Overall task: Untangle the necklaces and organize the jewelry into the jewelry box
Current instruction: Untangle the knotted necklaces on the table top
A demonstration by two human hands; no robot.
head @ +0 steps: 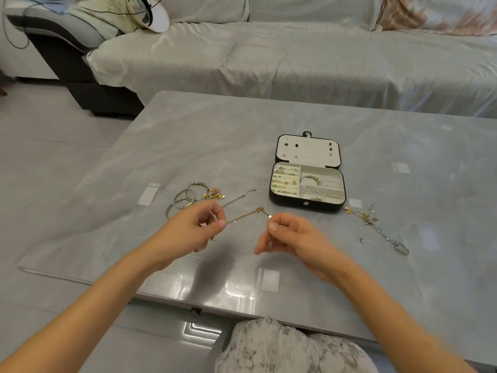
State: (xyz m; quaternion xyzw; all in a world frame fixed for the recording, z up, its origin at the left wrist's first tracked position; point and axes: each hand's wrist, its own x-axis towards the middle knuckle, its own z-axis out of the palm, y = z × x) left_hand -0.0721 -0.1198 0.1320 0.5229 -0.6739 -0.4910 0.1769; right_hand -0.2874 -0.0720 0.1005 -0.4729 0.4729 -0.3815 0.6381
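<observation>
A thin gold chain with a small knot near its middle is stretched above the table between my hands. My left hand pinches its left end and my right hand pinches its right end. The black jewelry box lies open behind my right hand, with rings, a beaded bracelet and earrings inside. Silver bangles and a charm bracelet lie left of the box, with a silver chain beside them. A tangle of gold and silver necklaces lies right of the box.
The grey glossy table has its near edge just above my lap. A grey covered sofa runs behind the table. A dark footstool stands on the floor at the far left.
</observation>
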